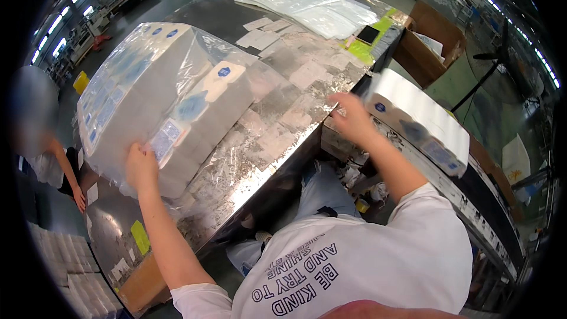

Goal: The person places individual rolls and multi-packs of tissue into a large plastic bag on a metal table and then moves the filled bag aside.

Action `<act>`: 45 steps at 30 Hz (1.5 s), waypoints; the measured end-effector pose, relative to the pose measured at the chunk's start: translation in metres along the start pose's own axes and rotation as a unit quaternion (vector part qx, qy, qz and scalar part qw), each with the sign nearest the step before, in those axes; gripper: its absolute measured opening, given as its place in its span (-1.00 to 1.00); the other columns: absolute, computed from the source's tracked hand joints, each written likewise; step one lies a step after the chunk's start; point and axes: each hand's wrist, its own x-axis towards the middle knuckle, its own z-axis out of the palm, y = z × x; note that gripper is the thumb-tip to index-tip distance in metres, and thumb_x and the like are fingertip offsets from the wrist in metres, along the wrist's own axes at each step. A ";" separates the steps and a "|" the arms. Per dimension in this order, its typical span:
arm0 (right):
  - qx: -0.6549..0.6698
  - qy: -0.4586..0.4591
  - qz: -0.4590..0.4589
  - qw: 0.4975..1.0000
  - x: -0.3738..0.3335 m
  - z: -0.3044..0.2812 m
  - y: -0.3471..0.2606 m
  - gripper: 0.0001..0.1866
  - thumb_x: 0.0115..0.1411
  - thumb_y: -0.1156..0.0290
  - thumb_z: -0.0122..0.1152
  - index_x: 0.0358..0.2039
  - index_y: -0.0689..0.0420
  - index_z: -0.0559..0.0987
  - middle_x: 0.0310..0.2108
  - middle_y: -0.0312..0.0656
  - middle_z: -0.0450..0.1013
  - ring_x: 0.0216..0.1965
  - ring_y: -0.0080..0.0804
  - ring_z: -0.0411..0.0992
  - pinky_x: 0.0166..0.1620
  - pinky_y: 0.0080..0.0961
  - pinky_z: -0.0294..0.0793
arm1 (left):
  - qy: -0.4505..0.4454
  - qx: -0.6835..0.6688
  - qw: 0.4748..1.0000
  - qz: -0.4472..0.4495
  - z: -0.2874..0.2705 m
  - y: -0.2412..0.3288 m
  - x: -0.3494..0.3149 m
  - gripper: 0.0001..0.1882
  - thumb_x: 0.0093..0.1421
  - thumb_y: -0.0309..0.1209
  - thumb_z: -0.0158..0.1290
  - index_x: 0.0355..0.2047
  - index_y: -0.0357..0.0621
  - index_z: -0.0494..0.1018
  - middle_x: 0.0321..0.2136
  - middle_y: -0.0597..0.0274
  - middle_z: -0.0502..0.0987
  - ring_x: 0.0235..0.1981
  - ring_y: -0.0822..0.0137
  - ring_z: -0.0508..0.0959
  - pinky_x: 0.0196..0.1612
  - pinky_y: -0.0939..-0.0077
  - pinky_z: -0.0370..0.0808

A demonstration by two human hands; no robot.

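Observation:
On the metal table lies a large clear plastic bag (192, 53) around several white wrapped packs with blue labels, which look like paper rolls. The nearest white pack (204, 118) lies along the bag's near side, under loose film. My left hand (142, 168) is closed at the near left end of this pack, pinching the bag's film. My right hand (352, 119) is at the table's right front edge, apart from the packs, with its fingers curled. Whatever those fingers hold, if anything, is too small to make out.
Another white pack (419, 124) sits on a conveyor (484, 201) to my right. Flat clear bags (310, 9) are stacked at the table's far side, near a dark phone (368, 35). Beyond stands an open cardboard box (422, 47). Another person (50, 159) is at the left.

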 end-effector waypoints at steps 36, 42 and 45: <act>0.373 -0.206 0.283 0.859 0.011 0.048 -0.029 -0.10 0.11 0.04 0.19 0.34 0.11 0.01 -0.02 -0.02 0.42 -0.24 -0.38 0.47 -0.47 -0.43 0.48 | -0.006 0.029 0.999 0.011 0.004 -0.002 0.006 -0.65 0.18 -0.10 -0.02 -0.39 -0.18 0.45 -0.35 0.00 0.57 -0.28 -0.06 0.56 -0.26 0.12 0.47; 0.379 -0.354 0.363 0.775 -0.044 0.006 -0.064 -0.04 0.12 0.04 0.18 0.39 -0.01 -0.13 0.14 -0.07 0.29 0.03 -0.32 0.35 -0.19 -0.38 0.46 | -0.029 0.033 0.999 -0.011 0.000 0.001 0.006 -0.63 0.19 -0.07 -0.03 -0.39 -0.16 0.44 -0.33 0.05 0.58 -0.27 -0.02 0.56 -0.25 0.15 0.46; 0.467 -0.411 0.396 0.675 -0.079 0.001 -0.062 0.01 0.09 0.02 0.22 0.40 -0.04 -0.15 0.29 -0.13 0.12 0.26 -0.23 0.13 0.11 -0.15 0.29 | -0.032 0.045 0.998 -0.016 -0.002 0.002 0.006 -0.62 0.19 -0.05 -0.04 -0.39 -0.14 0.44 -0.30 0.07 0.58 -0.23 0.00 0.56 -0.22 0.15 0.46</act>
